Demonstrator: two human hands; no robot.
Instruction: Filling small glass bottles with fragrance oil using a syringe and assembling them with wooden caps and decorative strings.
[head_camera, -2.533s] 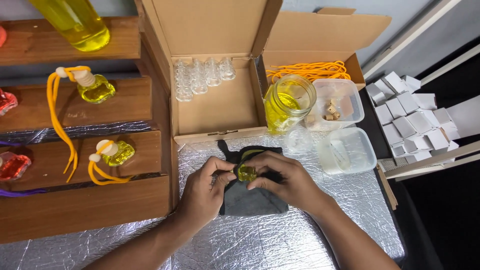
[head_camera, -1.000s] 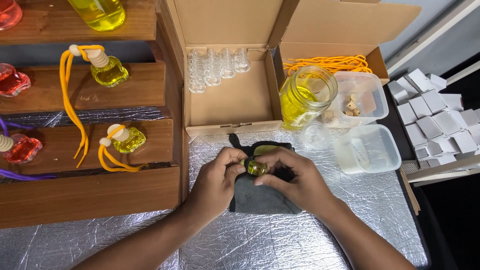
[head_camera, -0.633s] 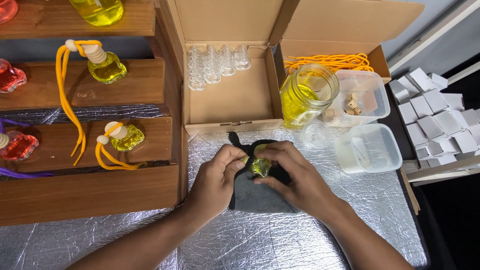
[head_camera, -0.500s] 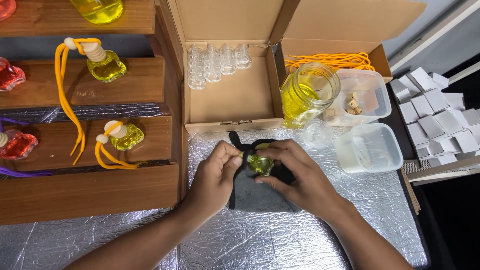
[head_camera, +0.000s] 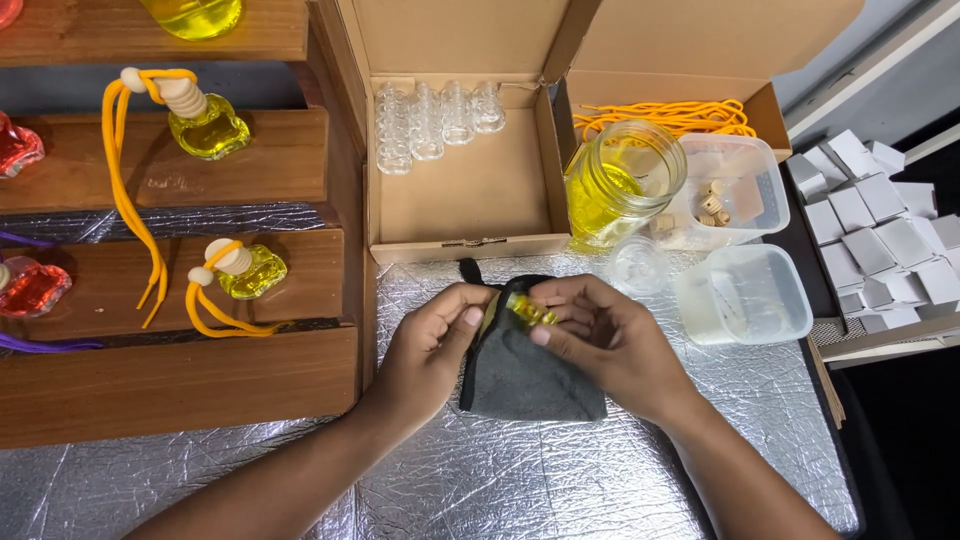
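Left hand: the left hand (head_camera: 432, 340), at the centre of the frame, pinches the upper left edge of the dark cloth (head_camera: 525, 375), thumb on top, which keeps the cloth taut under the work.
Right hand: the right hand (head_camera: 600, 335) closes its fingers around the small yellow bottle (head_camera: 528, 309), pressing it against the cloth.
Bottle: it sits between the two hands just above the cloth's top edge, mostly hidden by fingers; whether it is capped I cannot tell.
Cloth: it lies on the foil mat (head_camera: 500, 480), shielding that surface.
Jar: a jar (head_camera: 618, 185) of yellow liquid stands upper right, close to hand.
Box: an open box (head_camera: 465, 190) holds a row of empty vials (head_camera: 432, 115) along its far wall.
Shelf: finished bottles with orange cords (head_camera: 215, 125) rest on the wooden steps (head_camera: 170, 390) at the left, out of the way.
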